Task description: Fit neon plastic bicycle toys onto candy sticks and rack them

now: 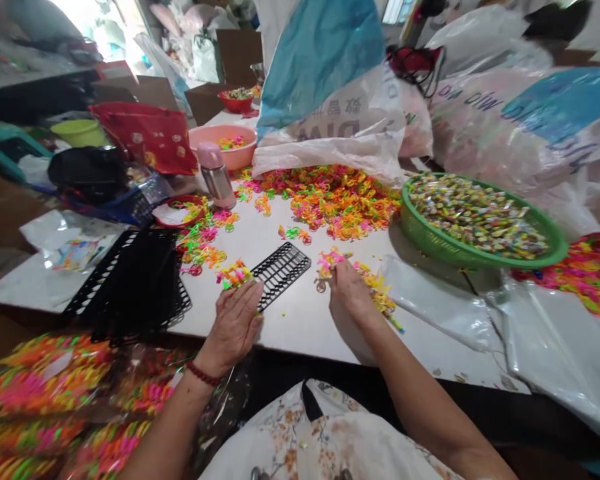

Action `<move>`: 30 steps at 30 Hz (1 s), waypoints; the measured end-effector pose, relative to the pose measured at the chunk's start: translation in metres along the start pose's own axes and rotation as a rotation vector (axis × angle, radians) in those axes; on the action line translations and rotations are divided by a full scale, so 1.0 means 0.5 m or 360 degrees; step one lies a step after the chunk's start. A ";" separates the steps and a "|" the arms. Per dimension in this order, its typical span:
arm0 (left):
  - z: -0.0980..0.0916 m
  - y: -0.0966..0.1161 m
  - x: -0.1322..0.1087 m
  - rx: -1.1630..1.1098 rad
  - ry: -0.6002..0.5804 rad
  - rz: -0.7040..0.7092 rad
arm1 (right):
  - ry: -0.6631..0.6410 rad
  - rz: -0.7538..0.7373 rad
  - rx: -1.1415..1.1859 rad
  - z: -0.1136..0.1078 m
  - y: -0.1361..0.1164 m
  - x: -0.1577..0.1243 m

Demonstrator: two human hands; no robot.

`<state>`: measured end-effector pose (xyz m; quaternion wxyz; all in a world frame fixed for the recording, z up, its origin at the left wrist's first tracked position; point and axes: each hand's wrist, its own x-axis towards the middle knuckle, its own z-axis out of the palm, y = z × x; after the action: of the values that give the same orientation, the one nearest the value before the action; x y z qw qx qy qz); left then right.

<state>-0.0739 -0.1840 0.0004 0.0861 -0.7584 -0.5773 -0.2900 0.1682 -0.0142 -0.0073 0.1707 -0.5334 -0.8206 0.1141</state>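
Observation:
On the white table (300,333) lies a black slotted plastic rack (283,273), tilted toward the upper right. Small colourful plastic pieces (236,272) cover its left end, and my left hand (237,320) rests over that end with its fingers together. My right hand (351,290) is right of the rack, its fingers pinched at a bunch of pink and orange pieces (330,259). Yellow pieces (377,287) lie just beyond that hand. Farther back spreads a large pile of orange, pink and green pieces (347,203).
A green basket (440,250) of wrapped items stands at the right, with clear plastic bags (440,303) before it. Black racks (135,287) are stacked at left. A pink-capped flask (216,175), pink basin (247,157) and large sack (325,87) stand behind.

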 end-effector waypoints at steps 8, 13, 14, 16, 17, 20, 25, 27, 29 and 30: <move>0.002 -0.003 -0.002 -0.0186 -0.0038 -0.0104 | -0.0650 -0.0072 0.1728 0.091 -0.175 -0.045; 0.000 -0.002 -0.002 -0.0107 -0.0009 -0.0111 | -0.0542 -0.0341 0.1480 0.116 -0.220 -0.053; 0.000 -0.003 -0.003 -0.0096 -0.0014 -0.0125 | -0.0531 -0.0364 0.1423 0.116 -0.222 -0.054; 0.001 -0.004 -0.004 -0.0097 -0.0028 -0.0142 | -0.0522 -0.0407 0.1336 0.115 -0.223 -0.056; 0.002 -0.004 -0.004 -0.0109 -0.0032 -0.0146 | -0.0509 -0.0424 0.1311 0.114 -0.224 -0.057; 0.004 -0.006 -0.006 -0.0151 -0.0022 -0.0159 | -0.0456 -0.0437 0.1282 0.114 -0.228 -0.058; 0.005 -0.007 -0.009 -0.0184 -0.0011 -0.0191 | -0.0528 -0.0507 0.1191 0.113 -0.228 -0.048; 0.003 -0.007 -0.011 -0.0202 -0.0013 -0.0204 | -0.0595 -0.0643 0.1163 0.113 -0.223 -0.041; 0.001 -0.006 -0.011 -0.0220 -0.0018 -0.0212 | -0.0617 -0.0775 0.1139 0.117 -0.219 -0.034; -0.002 -0.006 -0.010 -0.0224 -0.0017 -0.0217 | -0.0606 -0.0820 0.1117 0.120 -0.217 -0.031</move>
<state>-0.0779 -0.1874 -0.0022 0.0095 -0.7231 -0.6063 -0.3308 0.0592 -0.0727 -0.0246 0.2097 -0.1921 -0.8548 0.4341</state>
